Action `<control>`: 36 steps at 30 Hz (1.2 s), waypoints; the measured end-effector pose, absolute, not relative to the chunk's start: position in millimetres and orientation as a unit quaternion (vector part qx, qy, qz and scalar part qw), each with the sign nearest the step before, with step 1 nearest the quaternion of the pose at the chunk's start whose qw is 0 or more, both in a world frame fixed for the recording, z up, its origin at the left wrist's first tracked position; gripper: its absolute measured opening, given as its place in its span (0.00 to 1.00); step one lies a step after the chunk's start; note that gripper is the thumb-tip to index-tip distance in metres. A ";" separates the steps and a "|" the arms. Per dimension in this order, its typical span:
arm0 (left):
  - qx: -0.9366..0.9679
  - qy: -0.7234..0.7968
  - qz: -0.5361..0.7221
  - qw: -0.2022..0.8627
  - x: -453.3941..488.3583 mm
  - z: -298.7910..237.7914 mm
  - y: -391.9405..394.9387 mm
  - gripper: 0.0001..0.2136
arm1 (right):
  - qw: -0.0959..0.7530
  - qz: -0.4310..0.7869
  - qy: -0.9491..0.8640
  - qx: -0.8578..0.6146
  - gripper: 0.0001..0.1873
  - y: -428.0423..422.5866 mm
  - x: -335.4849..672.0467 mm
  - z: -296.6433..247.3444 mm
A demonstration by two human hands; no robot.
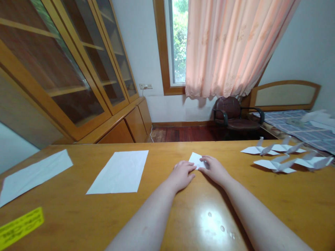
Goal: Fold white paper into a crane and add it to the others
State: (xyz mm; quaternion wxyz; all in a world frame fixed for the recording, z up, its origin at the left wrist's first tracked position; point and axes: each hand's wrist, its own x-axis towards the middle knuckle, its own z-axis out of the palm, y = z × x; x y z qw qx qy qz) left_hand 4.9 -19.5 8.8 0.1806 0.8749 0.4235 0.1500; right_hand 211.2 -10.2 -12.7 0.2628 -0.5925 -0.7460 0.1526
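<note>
A small folded piece of white paper [195, 159] lies on the wooden table [78, 209] near its far edge. My left hand [181, 174] rests on the table with its fingers curled, the fingertips pressing the paper's near left edge. My right hand [213, 169] lies over the paper's right side, fingers bent and pressed down on it. The two hands meet at the fingertips. Most of the paper is hidden under them.
A flat white sheet [120, 171] lies left of my hands, and a longer white sheet [34, 174] farther left. A yellow label [19, 226] is at the near left. Several folded white paper cranes [282, 156] sit at the far right. Behind the table stand a chair [235, 116] and a glass-fronted cabinet [78, 69].
</note>
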 end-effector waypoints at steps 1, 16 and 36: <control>0.875 0.424 0.149 0.180 4.8 8.6 -19.5 0.18 | 0.260 0.154 -0.746 -0.593 0.24 -9.9 211.3 -13.0; 0.872 0.425 0.161 0.181 4.7 6.9 -19.1 0.18 | 0.200 0.133 -0.747 -0.620 0.23 -9.1 210.9 -9.8; 0.911 0.355 0.058 0.200 6.3 16.1 -26.9 0.31 | 0.189 0.121 -0.716 -0.661 0.20 -8.8 210.2 -9.9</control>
